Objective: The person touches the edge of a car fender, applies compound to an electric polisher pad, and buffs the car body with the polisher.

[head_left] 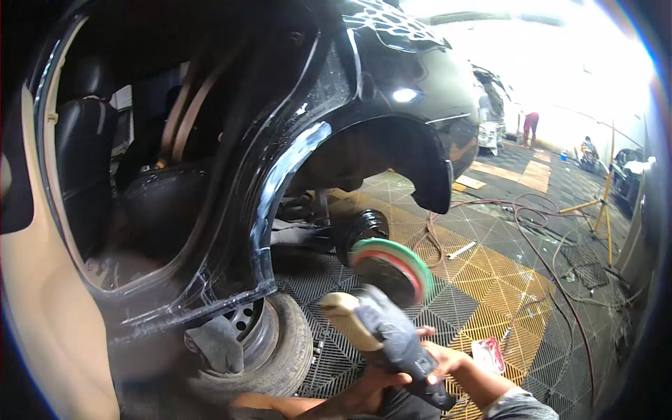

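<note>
A power polisher (397, 334) with a dark body, a tan head and a green-edged round pad (392, 273) is held low in front of me, its pad raised towards the wheel arch. My right hand (442, 358) is closed round the rear part of the body. From the other side, my left hand (381, 379) grips the same tool near its lower end. The black car body (231, 210) stands close on the left, with a whitish, sanded strip (283, 171) along the wheel arch edge. The pad appears apart from the car body.
Below the sill lies a wheel (288, 343) with a grey cloth (217, 343) on it. The bare hub (364, 227) shows inside the arch. Hoses (553, 273) cross the tiled floor near a red-and-white packet (488, 355). A yellow stand (607, 210) and a person (530, 127) are farther back.
</note>
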Demonstrator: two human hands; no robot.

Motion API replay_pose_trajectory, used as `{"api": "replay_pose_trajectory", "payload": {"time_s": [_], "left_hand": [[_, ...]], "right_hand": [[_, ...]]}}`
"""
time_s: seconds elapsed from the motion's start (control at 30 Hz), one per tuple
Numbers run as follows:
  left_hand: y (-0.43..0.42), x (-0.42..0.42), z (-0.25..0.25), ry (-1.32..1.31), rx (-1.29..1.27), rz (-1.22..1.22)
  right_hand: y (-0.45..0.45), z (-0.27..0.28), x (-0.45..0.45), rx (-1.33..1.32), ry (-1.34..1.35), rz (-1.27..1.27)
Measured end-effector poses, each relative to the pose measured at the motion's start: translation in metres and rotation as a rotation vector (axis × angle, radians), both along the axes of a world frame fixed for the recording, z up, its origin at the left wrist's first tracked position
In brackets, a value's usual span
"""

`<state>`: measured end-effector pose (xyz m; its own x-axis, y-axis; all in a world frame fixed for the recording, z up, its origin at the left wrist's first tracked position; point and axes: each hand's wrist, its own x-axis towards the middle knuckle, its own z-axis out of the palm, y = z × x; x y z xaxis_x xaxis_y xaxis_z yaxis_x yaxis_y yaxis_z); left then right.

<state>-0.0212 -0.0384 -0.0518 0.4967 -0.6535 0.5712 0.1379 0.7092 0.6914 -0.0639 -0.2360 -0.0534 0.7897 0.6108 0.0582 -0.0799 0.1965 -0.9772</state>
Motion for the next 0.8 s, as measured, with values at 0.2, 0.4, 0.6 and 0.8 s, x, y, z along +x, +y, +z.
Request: {"api": "replay_pose_trajectory", "payload": {"time_s": [0.2, 0.4, 0.6, 0.8], "left_hand": [[0.05, 0.029, 0.076, -0.077, 0.158, 0.822], [0.013, 0.078, 0.164, -0.346, 0.242, 1.021], [0.049, 0.078, 0.305, -0.898, 0.286, 1.451], [-0.031, 0.166, 0.391, -1.291, 0.353, 1.458]], "right_hand": [[0.046, 0.049, 0.025, -0.301, -0.597, -0.414], [0.062, 0.073, 0.084, -0.291, -0.679, -0.931], [0.021, 0.103, 0.15, -0.201, -0.601, -0.94], [0.022, 0.12, 0.18, -0.175, -0.513, -0.9]]}}
